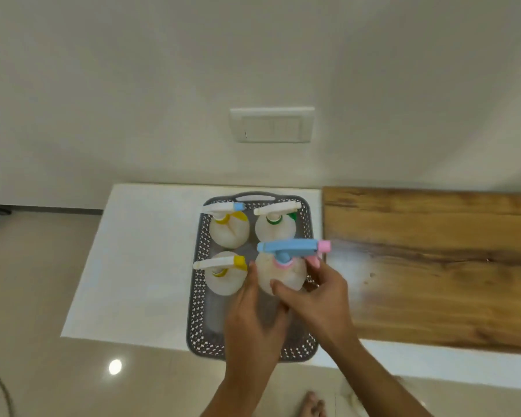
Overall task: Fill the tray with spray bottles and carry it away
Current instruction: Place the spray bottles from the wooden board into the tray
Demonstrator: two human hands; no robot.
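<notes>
A grey perforated tray lies on a white counter. Three white spray bottles stand in it: one with a yellow collar and blue nozzle tip at the far left, one with a green collar at the far right, one with a yellow nozzle at the middle left. A fourth bottle with a blue head and pink nozzle stands at the middle right. My right hand grips its body. My left hand rests against its left side, fingers around it.
A wooden board covers the counter right of the tray. The white counter extends left. A wall switch plate sits above. Shiny floor lies below, with a bare foot at the bottom edge.
</notes>
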